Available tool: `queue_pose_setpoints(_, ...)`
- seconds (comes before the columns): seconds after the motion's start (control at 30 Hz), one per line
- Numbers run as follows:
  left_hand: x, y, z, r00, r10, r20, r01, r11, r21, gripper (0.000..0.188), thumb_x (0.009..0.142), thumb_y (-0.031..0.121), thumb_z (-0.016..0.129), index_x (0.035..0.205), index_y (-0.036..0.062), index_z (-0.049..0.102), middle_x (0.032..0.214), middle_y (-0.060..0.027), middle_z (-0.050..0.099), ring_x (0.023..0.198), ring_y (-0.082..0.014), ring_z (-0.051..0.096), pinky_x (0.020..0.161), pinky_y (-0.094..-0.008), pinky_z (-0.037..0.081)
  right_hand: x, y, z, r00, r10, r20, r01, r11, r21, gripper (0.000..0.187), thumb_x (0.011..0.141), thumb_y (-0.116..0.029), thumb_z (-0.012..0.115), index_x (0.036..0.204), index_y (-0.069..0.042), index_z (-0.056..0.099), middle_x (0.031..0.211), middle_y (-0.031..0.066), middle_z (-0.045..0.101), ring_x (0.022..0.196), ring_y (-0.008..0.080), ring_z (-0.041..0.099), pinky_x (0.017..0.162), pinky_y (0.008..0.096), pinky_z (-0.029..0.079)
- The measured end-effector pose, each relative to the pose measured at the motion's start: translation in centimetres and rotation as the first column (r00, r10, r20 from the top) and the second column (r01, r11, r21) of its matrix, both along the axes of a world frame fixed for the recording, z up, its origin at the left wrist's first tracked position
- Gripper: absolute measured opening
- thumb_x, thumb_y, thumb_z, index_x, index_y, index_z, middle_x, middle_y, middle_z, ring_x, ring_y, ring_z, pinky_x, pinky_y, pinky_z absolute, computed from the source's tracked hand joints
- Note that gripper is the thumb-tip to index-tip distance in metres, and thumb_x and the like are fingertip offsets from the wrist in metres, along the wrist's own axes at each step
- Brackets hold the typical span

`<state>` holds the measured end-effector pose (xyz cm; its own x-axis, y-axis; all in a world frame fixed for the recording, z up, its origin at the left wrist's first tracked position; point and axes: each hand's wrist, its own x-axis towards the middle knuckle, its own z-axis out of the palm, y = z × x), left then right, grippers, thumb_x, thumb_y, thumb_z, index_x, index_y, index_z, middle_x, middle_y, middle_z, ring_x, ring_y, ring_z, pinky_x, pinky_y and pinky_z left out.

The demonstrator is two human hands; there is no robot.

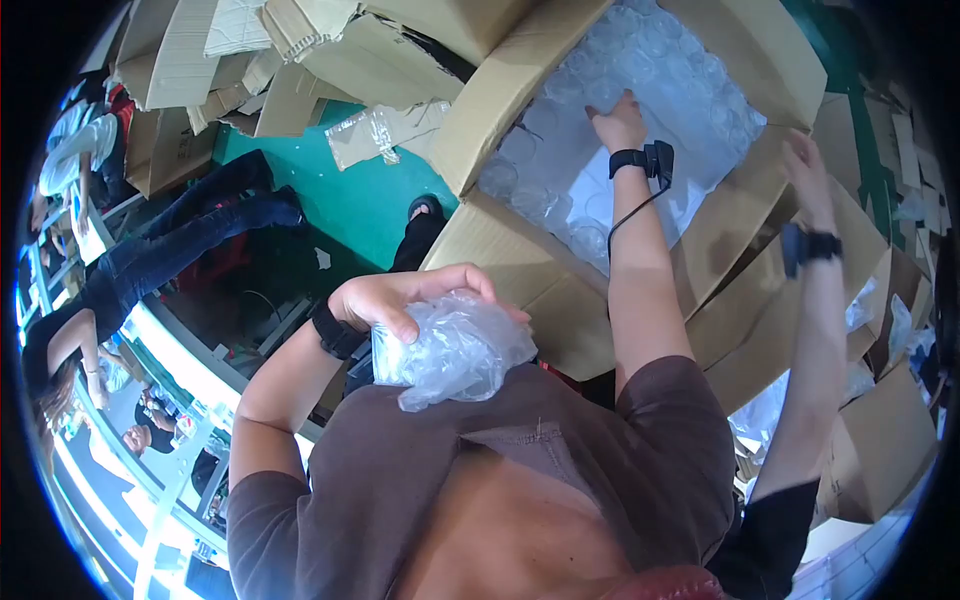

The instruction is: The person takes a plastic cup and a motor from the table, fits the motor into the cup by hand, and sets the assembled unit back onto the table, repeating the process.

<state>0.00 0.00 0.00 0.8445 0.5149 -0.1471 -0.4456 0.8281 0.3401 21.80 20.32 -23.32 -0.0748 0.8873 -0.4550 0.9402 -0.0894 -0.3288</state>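
Observation:
My left hand (400, 298), with a black band at the wrist, clasps a bundle of crumpled clear plastic (455, 345) close to my chest. The fingers curl over its top; what the plastic wraps, if anything, I cannot make out. My right arm stretches forward into a large open cardboard box (520, 275). Inside it, my right hand (618, 122) has thumb and forefinger apart, touching or just above a layer of clear rounded plastic pieces (640, 50). The remaining fingers are partly hidden. A black device with a cable is strapped to that wrist.
Another person's arm (815, 260) reaches in from the right, its hand by the box's right flap. More cardboard boxes (400, 65) stand far left, with a flattened piece (385, 135) on the green floor (345, 215). Someone in dark trousers (190, 225) is at the left, by a bench.

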Motion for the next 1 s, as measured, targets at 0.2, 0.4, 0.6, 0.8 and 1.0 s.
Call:
queue_pose_setpoints(0.2,-1.0,-2.0,0.7,0.985,0.174,-0.011,-0.174,0.983,-0.051,0.085,0.06,0.039,0.067,0.124,-0.0007,0.026,0.128,-0.0233,0.025,0.12,-0.0327,0.024,0.097,-0.0396,0.018,-0.7,-2.8,3.1,0.967,0.245,-0.063,-0.219,0.936,0.275,0.08,0.057,-0.037,0.065,0.122,-0.009,0.028,0.098,0.0196,0.051,0.091,0.0317,0.051,0.078,0.0391,0.041)
queue_pose_setpoints(0.4,-1.2,-2.3,1.3,0.986,0.152,-0.065,-0.152,0.988,0.004,0.077,0.057,0.048,0.066,0.115,0.0018,0.042,0.127,-0.0236,0.025,0.117,-0.0337,0.028,0.094,-0.0403,0.02,-4.0,-2.5,4.0,0.802,0.591,0.083,-0.584,0.806,-0.092,0.077,0.057,-0.037,0.064,0.121,-0.01,0.031,0.097,0.019,0.055,0.087,0.0312,0.054,0.074,0.0375,0.043)
queue_pose_setpoints(0.6,-2.1,-4.5,1.7,0.956,0.271,-0.109,-0.275,0.961,-0.021,0.08,0.06,0.052,0.061,0.115,-0.0017,0.04,0.124,-0.0216,0.03,0.115,-0.0302,0.031,0.094,-0.0386,0.022,-3.7,-1.6,2.3,0.916,0.395,-0.075,-0.397,0.917,-0.022,0.059,0.057,-0.036,0.064,0.105,-0.005,0.049,0.091,0.0186,0.057,0.083,0.0322,0.055,0.071,0.0358,0.044)
queue_pose_setpoints(0.8,-3.0,-7.0,1.9,0.945,0.328,-0.004,-0.328,0.944,-0.026,0.08,0.069,0.053,0.053,0.12,-0.0049,0.03,0.123,-0.0176,0.033,0.115,-0.0247,0.031,0.095,-0.0335,0.023,2.5,-2.5,0.4,0.918,0.177,-0.355,-0.136,0.981,0.138,0.046,0.059,-0.034,0.066,0.089,-0.001,0.057,0.085,0.016,0.058,0.079,0.0264,0.054,0.068,0.0317,0.042)
queue_pose_setpoints(1.0,-5.3,-9.4,1.6,0.95,0.311,-0.019,-0.31,0.95,0.04,0.08,0.067,0.055,0.053,0.118,-0.0043,0.034,0.121,-0.0176,0.035,0.114,-0.0266,0.033,0.095,-0.0361,0.023,2.5,-4.2,0.3,0.945,0.105,-0.31,-0.129,0.99,-0.059,0.056,0.057,-0.039,0.067,0.093,0.002,0.056,0.091,0.021,0.057,0.087,0.0308,0.054,0.075,0.0322,0.041)
